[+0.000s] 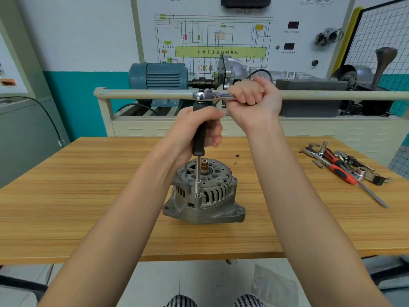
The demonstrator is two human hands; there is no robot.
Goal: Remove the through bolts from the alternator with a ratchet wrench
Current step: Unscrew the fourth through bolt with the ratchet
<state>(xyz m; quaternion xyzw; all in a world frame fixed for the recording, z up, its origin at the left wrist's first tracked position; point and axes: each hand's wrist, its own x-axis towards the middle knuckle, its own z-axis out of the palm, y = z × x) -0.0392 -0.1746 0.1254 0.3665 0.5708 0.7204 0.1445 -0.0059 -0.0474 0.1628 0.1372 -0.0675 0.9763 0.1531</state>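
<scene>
**Working a through bolt on the alternator: both hands closed on tools**

Standing upright near the middle of the wooden surface: the alternator, grey finned housing, brass-coloured shaft end pointing up from its centre. Planted vertically on the near-left rim of the housing: a long extension driver with a black grip and a thin steel shank, its socket tip seated on a through bolt in the rim; bolt head itself mostly hidden by the socket.

Left hand: wrapped shut around the black grip, thumb and fingers closed on it, holding the shaft upright above the alternator.

Right hand: fisted tight on the handle of the ratchet wrench, a little red of the grip showing past the fingers. Chrome ratchet head sitting on the top end of the driver, handle lying level and pointing right. Hands close together, the right higher than and just beside the left.

Lying well apart on the right of the surface: a loose pile of tools, including red-and-black handles, sockets, another ratchet and a long thin blade. Behind the surface: a training rig with a blue electric motor and a wiring diagram board.
</scene>
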